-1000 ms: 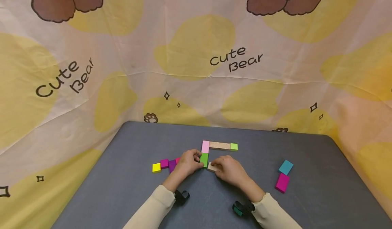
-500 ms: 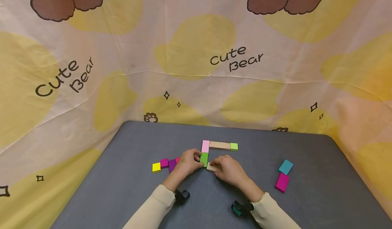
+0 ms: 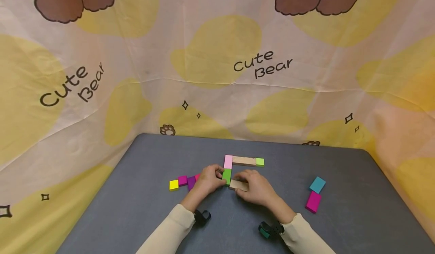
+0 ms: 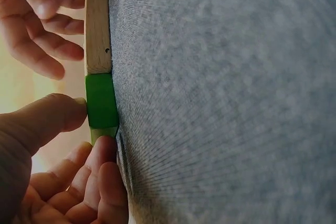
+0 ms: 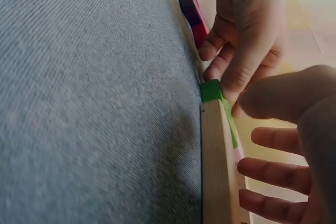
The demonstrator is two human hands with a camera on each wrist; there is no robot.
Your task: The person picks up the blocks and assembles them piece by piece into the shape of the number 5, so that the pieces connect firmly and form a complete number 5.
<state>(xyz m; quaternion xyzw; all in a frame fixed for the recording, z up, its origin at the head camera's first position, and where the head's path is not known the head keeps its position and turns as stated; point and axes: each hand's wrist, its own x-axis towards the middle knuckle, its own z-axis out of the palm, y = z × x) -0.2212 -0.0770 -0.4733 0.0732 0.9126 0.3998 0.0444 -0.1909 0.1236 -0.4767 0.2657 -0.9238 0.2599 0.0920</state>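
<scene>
In the head view my left hand (image 3: 209,179) is at a green block (image 3: 226,176), with its thumb on the near end and its fingers curled along the left side. A plain wooden block (image 3: 238,185) extends rightward from the green block's near end. My right hand (image 3: 258,188) is over the wooden block's right end, fingers spread loosely. The right wrist view shows those fingertips (image 5: 252,169) beside the wooden block, not wrapped round it. Beyond the green block lies a pink block (image 3: 228,162), end to end with it.
A longer wooden block (image 3: 244,161) and a light green cube (image 3: 259,162) continue the row from the pink block. Left are a yellow cube (image 3: 173,185), a magenta block (image 3: 182,180) and a purple block (image 3: 191,183). A blue block (image 3: 317,185) and another magenta block (image 3: 313,202) lie right.
The right hand's fingers have spread and shifted slightly right, showing more of the wooden block, which now sits against the green block. The left hand has stayed in place.
</scene>
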